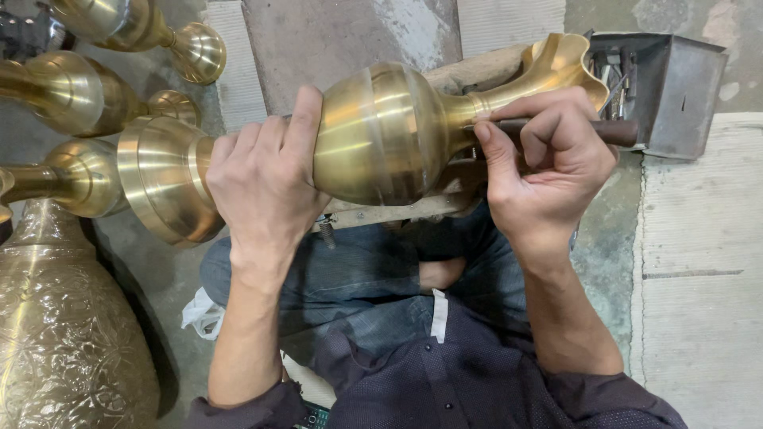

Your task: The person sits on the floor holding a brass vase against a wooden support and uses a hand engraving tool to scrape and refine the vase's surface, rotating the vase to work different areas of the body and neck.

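A plain brass vase point(381, 131) lies on its side across a wooden rest over my lap, its flared foot to the left and its wavy mouth to the upper right. My left hand point(266, 179) wraps over the vase's waist, between foot and belly. My right hand point(544, 163) grips a dark-handled engraving tool point(612, 131), whose tip meets the narrow neck of the vase. The thumb presses close to the tip.
Several more brass vases point(79, 95) lie stacked at the upper left, and a large engraved brass vessel point(67, 334) stands at the lower left. A grey metal box point(675, 91) with tools sits at the upper right. Concrete floor and pale mats surround my folded legs.
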